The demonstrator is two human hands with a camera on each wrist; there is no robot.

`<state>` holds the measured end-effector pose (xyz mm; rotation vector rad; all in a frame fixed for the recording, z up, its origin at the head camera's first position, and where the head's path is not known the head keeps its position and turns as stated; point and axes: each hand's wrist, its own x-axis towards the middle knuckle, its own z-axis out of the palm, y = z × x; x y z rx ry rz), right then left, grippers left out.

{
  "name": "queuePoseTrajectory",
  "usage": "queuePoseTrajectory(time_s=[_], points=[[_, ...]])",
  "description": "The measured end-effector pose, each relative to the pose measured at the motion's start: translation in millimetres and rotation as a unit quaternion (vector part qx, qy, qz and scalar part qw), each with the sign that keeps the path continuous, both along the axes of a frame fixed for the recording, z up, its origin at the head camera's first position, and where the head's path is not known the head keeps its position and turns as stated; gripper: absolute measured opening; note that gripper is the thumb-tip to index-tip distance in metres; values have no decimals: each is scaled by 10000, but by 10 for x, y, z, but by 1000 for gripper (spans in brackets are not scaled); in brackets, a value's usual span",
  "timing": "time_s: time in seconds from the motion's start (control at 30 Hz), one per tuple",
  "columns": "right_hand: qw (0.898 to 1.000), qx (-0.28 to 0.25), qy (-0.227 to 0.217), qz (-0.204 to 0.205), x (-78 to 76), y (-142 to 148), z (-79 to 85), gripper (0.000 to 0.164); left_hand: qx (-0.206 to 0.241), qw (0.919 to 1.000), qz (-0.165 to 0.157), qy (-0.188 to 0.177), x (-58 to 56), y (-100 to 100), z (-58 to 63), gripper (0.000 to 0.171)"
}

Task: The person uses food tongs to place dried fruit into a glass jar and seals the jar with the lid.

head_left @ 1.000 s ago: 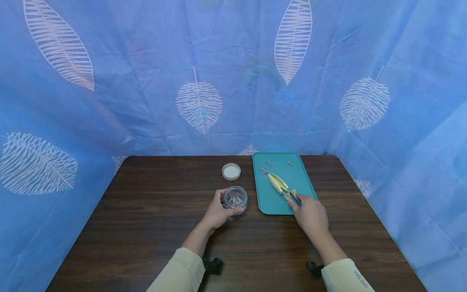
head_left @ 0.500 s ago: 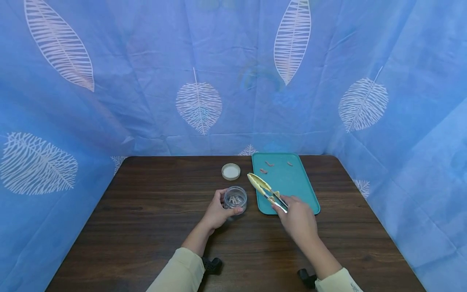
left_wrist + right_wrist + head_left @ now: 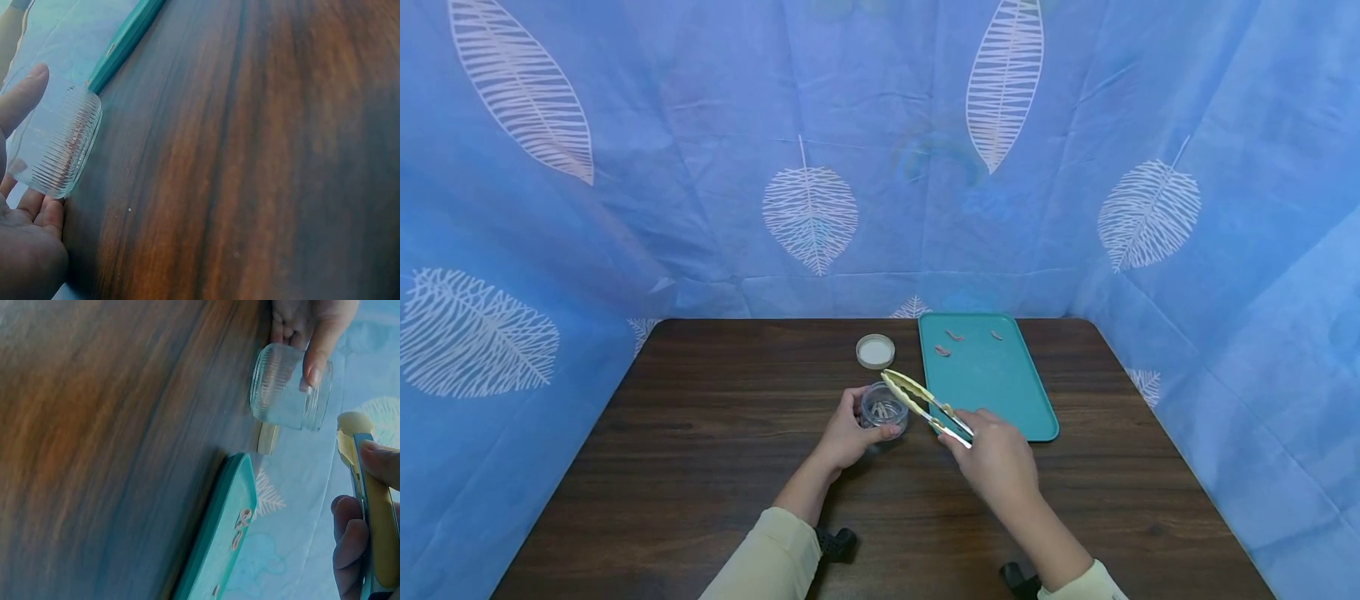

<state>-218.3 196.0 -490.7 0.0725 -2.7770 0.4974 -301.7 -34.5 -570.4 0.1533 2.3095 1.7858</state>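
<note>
My left hand (image 3: pixel 847 437) holds a clear glass jar (image 3: pixel 883 410) upright on the table, thumb on the near side and fingers round the back. The ribbed lower wall of the jar (image 3: pixel 65 147) shows in the left wrist view. In my right hand (image 3: pixel 1000 460) are metal tongs (image 3: pixel 917 388) with pale yellow ends, gripped by the handles; their tips overlap the jar's far right rim in the head view. Nothing shows clearly between the tips. From the right wrist, the tongs (image 3: pixel 378 531) appear beside the jar's mouth, with my thumb pressing one arm.
A teal tray (image 3: pixel 1000 392) lies right of the jar, bearing a few small pinkish curled pieces (image 3: pixel 942 351) towards its far end. Behind the jar lies a round pale lid (image 3: pixel 876 352). Blue leaf-printed cloth (image 3: pixel 880 208) hangs behind the dark wooden table (image 3: pixel 737 433).
My right hand has carried the tongs leftward, off the far-left pinkish piece on the tray and over to the jar's rim. My left hand and the jar have stayed in place.
</note>
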Motion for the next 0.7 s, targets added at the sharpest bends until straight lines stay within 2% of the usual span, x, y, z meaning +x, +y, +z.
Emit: queuePoseTrajectory(time_s=[0.27, 0.7], points=[[10000, 38, 40, 55, 23, -43, -18, 50, -9, 10000, 17, 13, -5, -8, -6, 85], [9997, -141, 171, -57, -7, -15, -42, 66, -13, 10000, 43, 65, 0, -4, -13, 84]])
